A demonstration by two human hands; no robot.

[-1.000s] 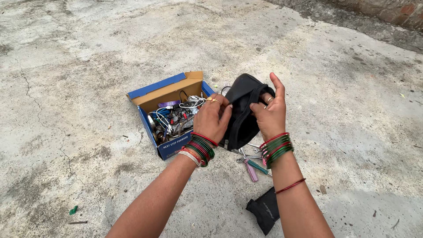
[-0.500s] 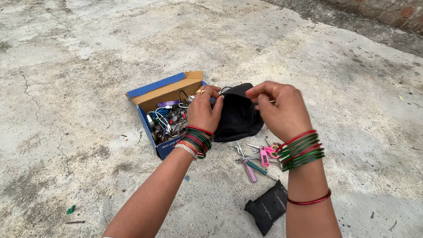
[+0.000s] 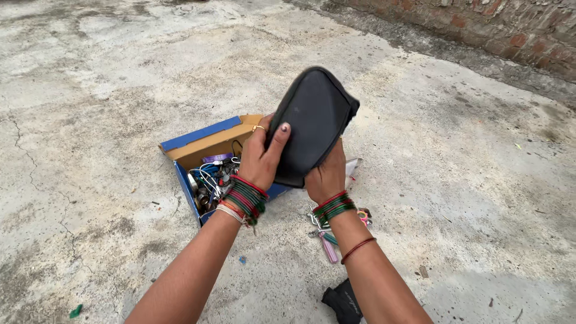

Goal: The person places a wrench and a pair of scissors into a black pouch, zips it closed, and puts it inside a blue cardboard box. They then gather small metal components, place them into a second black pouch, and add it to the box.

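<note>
ITEM: black pouch [image 3: 315,123], raised above blue box [image 3: 201,133] | L hand [image 3: 259,161] grips its side, R hand [image 3: 327,177] clasps underside | RISK: if tilted w/ mouth down, contents may spill onto tools [image 3: 327,237] on concrete floor [image 3: 120,90].
</note>
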